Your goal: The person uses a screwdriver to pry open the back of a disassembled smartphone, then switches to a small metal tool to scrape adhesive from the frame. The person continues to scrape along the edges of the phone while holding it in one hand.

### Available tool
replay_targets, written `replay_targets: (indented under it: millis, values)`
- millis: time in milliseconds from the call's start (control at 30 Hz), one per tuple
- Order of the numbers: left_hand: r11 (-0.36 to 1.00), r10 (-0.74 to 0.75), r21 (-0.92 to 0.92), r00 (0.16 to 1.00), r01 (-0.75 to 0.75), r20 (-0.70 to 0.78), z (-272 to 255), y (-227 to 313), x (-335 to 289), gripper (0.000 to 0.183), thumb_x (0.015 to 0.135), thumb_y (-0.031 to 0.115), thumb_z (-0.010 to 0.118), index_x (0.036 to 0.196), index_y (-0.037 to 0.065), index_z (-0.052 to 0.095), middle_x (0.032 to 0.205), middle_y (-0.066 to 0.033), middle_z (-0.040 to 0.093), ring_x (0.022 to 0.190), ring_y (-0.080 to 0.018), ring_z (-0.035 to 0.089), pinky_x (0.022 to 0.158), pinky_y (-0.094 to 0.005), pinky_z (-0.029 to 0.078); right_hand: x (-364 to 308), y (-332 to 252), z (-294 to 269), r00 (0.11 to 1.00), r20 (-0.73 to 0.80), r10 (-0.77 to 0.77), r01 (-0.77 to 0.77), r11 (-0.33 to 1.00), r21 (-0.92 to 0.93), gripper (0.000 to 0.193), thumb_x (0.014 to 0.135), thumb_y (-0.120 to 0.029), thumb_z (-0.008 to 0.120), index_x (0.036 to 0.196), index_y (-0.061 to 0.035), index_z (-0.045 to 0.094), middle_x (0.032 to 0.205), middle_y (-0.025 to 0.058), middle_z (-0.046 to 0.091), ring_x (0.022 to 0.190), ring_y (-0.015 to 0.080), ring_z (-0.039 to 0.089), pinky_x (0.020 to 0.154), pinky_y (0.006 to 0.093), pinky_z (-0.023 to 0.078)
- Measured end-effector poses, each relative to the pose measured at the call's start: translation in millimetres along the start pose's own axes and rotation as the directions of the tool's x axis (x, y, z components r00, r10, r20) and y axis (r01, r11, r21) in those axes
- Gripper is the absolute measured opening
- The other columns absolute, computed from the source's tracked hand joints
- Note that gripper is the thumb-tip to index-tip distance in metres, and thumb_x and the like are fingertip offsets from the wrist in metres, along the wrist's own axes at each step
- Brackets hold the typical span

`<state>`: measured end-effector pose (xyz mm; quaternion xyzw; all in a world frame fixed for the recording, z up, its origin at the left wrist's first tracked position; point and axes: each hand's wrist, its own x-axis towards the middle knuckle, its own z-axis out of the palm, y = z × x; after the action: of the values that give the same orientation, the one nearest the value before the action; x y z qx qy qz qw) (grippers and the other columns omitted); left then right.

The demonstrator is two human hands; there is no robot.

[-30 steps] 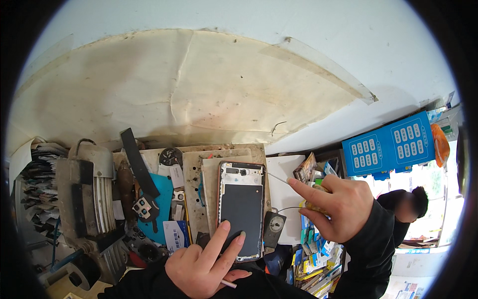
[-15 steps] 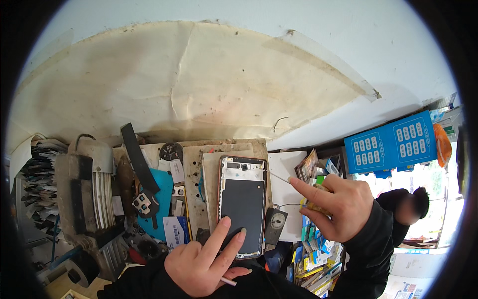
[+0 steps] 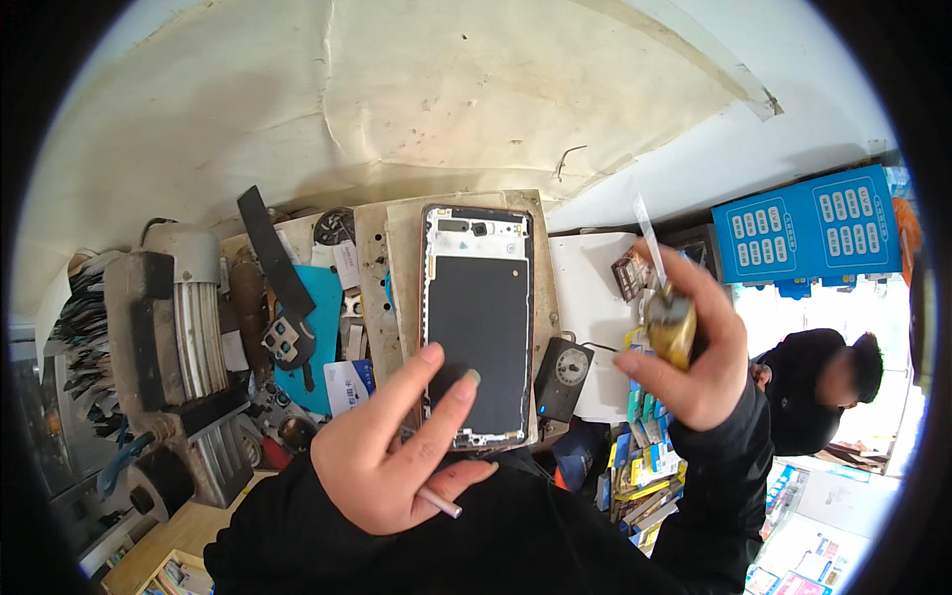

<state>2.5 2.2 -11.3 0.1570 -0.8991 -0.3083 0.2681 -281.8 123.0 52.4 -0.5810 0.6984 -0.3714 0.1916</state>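
A phone frame point(image 3: 476, 327), its back cover off, lies upright on the worn board. White and black parts show inside it, with a dark camera opening at the top. My left hand point(image 3: 382, 446) rests two spread fingertips on its lower left, while a thin whitish stick point(image 3: 441, 503) is held between the thumb and the curled fingers. To the right of the phone frame, my right hand point(image 3: 699, 347) is raised, closed round the stubby amber handle point(image 3: 671, 325) of a thin-bladed metal tool. The tool's blade point(image 3: 650, 238) points upward, smeared by motion.
A small dark box with a dial point(image 3: 563, 379) stands right of the phone frame. At the left are a dusty grey machine point(image 3: 149, 337), a blue mat point(image 3: 322, 342) and loose parts. Several packets point(image 3: 650, 466) lie lower right. Another person point(image 3: 818, 387) is farther right, beyond a blue box point(image 3: 803, 233).
My right hand has lifted the tool away from the phone frame's top right, turning its blade upward. My left fingers stay on the phone frame. The view has shifted, so the bench appears higher.
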Motion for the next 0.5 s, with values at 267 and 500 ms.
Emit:
replay_targets:
  millis: [267, 500]
  values:
    - [0.997, 0.014, 0.083, 0.985, 0.0, -0.171, 8.0, 11.3, -3.9, 0.09, 0.074, 0.032, 0.096, 0.141, -0.011, 0.056, 0.133, -0.0322, 0.063, 0.108, -0.0401, 0.072, 0.085, -0.0397, 0.062, 65.9, 16.3, 36.5, 0.977, 0.017, 0.214, -0.194, 0.85, 0.49, 0.05, 0.091, -0.001, 0.071, 0.138, -0.0003, 0.055, 0.117, 0.0102, 0.071, 0.087, 0.01, 0.063, 0.072, 0.0226, 0.051]
    - [0.989, 0.013, 0.143, 0.97, 0.023, -0.242, 12.8, 15.9, -5.7, 0.1, 0.067, 0.036, 0.1, 0.142, -0.011, 0.054, 0.124, -0.029, 0.069, 0.102, -0.0388, 0.075, 0.083, -0.0385, 0.062, 92.3, 13.2, 47.3, 0.96, 0.2, 0.195, -0.266, 0.855, 0.446, 0.045, 0.092, -0.003, 0.076, 0.133, 0.0013, 0.058, 0.105, 0.0085, 0.072, 0.098, 0.0136, 0.067, 0.091, 0.0287, 0.054]
